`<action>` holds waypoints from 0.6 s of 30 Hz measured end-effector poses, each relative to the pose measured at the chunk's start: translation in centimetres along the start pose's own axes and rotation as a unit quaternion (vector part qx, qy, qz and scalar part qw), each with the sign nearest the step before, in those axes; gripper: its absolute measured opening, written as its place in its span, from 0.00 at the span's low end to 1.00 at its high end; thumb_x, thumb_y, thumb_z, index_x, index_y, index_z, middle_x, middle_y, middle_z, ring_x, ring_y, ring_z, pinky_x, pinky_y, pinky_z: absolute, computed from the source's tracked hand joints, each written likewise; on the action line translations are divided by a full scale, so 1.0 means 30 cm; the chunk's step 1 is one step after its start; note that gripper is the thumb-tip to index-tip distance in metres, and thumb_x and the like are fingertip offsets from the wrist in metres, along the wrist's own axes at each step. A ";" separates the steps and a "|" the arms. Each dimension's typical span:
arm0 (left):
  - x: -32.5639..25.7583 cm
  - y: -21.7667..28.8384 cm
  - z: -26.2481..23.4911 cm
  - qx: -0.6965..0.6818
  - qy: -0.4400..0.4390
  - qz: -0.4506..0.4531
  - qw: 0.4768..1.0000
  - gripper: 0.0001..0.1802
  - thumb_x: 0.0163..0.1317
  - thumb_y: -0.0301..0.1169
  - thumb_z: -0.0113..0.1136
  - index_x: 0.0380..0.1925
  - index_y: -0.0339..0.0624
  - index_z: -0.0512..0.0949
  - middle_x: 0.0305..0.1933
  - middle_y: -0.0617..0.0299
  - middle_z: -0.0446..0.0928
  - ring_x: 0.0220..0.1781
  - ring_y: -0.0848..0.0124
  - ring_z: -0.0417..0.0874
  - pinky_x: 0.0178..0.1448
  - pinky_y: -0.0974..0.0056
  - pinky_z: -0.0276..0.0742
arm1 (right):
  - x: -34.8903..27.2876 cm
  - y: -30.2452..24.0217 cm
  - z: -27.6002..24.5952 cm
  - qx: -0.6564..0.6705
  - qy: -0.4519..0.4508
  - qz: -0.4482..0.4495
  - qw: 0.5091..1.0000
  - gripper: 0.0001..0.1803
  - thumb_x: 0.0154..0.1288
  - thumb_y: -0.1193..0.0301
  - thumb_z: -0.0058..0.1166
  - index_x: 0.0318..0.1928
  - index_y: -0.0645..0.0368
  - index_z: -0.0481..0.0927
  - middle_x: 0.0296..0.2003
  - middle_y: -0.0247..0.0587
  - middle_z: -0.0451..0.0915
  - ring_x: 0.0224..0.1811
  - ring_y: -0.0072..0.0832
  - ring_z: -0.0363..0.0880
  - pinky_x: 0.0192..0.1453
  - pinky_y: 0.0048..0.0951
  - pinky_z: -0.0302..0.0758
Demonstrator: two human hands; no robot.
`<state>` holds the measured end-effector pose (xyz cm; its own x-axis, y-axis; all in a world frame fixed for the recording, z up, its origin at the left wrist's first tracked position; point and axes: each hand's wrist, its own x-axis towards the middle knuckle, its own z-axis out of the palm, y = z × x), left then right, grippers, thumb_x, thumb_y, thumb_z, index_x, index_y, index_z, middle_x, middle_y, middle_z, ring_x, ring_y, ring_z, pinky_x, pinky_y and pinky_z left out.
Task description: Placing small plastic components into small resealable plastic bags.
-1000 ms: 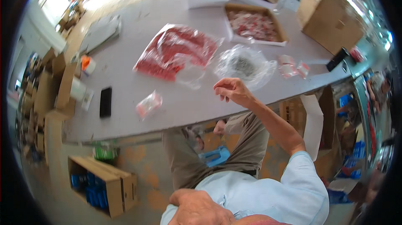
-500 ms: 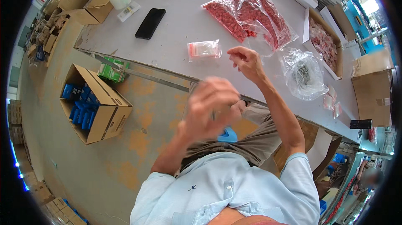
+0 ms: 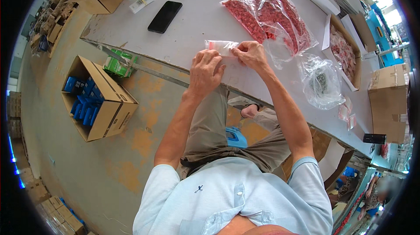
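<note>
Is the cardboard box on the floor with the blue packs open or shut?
Open. The cardboard box on the floor has its flaps folded outward, and rows of blue packs show inside from above.

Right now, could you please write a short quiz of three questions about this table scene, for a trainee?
1. True or false: both hands, the left hand and the right hand, are touching the small clear bag.
2. Which thing lies nearest to the black phone? A) the white label B) the clear bag of dark metal parts C) the tray of red parts
3. What colour are the pieces in the large plastic bag beyond the hands?

Key: 1 true; 2 A; 3 red.
</note>
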<state>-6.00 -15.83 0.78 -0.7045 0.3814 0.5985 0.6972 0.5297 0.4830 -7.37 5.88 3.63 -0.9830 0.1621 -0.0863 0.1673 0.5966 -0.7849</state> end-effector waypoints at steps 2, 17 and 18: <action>-0.002 -0.001 0.002 0.007 0.000 0.004 1.000 0.15 0.59 0.30 0.73 0.45 0.38 0.86 0.57 0.55 0.81 0.64 0.54 0.78 0.69 0.50 0.74 | -0.002 -0.028 -0.007 -0.027 -0.017 0.024 0.999 0.19 0.62 0.53 0.69 0.36 0.58 0.92 0.22 0.35 0.86 0.22 0.22 0.84 0.31 0.27 0.80; -0.013 -0.002 0.010 0.037 -0.001 0.018 0.999 0.17 0.55 0.32 0.75 0.46 0.42 0.86 0.63 0.58 0.81 0.71 0.56 0.74 0.71 0.49 0.71 | -0.023 0.042 0.010 0.180 -0.013 0.043 0.983 0.09 0.63 0.70 0.64 0.38 0.61 0.91 0.27 0.34 0.86 0.24 0.18 0.81 0.26 0.25 0.75; -0.014 -0.003 0.011 0.040 0.002 0.021 0.999 0.17 0.55 0.32 0.74 0.46 0.42 0.86 0.64 0.58 0.81 0.71 0.56 0.74 0.72 0.49 0.71 | -0.030 0.046 0.007 0.225 -0.003 0.047 0.973 0.07 0.65 0.73 0.63 0.38 0.62 0.90 0.27 0.33 0.85 0.23 0.18 0.79 0.24 0.24 0.74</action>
<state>-5.83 -15.78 0.27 -0.6733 0.4016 0.6208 0.7137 0.5722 0.4040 -6.28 6.38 2.50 -0.9655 0.1946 -0.1732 0.2077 0.1739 -0.9626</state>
